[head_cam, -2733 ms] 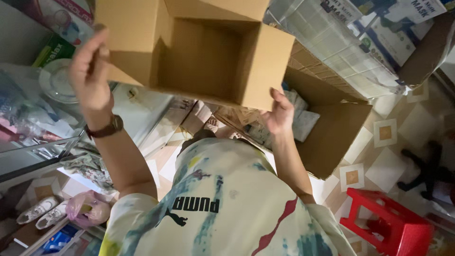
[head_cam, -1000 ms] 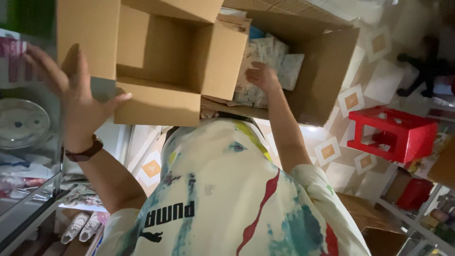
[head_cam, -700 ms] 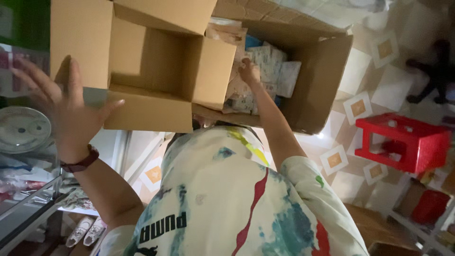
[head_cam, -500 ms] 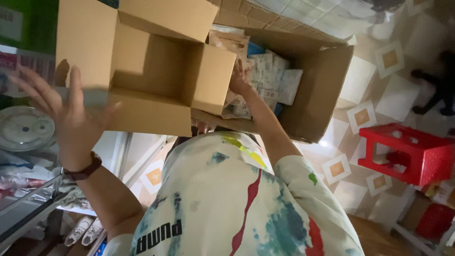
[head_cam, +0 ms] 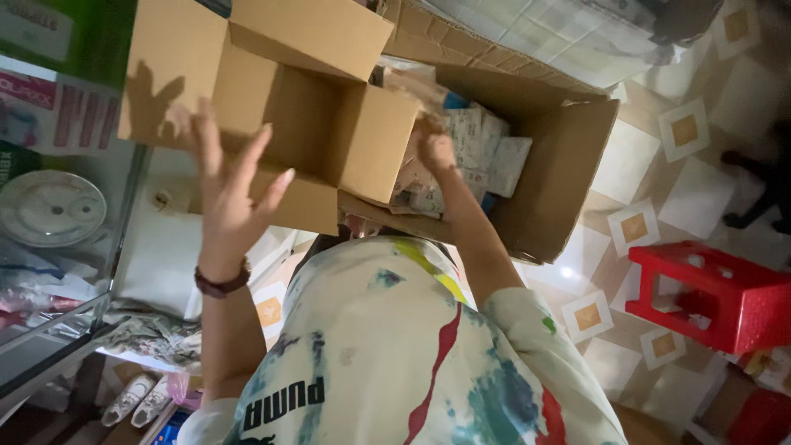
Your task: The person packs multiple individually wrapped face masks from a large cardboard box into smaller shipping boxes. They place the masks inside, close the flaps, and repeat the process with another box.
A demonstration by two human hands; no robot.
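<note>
A small empty cardboard box (head_cam: 272, 107) with its flaps open is up in front of me. My left hand (head_cam: 227, 194), with a dark watch on the wrist, is spread flat with fingers apart against the box's lower flap and grips nothing. Behind it lies a larger open cardboard box (head_cam: 568, 181) holding several pale paper packets (head_cam: 486, 152). My right hand (head_cam: 434, 144) reaches into the large box among the packets. Its fingertips are hidden there, so I cannot tell whether it holds one. My paint-patterned shirt fills the lower middle.
A glass cabinet (head_cam: 58, 330) stands at the left with a round white dish (head_cam: 49, 206) and printed packages inside. A red plastic stool (head_cam: 709, 297) stands on the patterned tile floor (head_cam: 659, 140) at the right. A pair of pale shoes (head_cam: 132, 400) lies at the lower left.
My right hand has left the small box's side and gone into the large box among the packets. The small box has shifted left and up. My left hand has opened flat against its flap.
</note>
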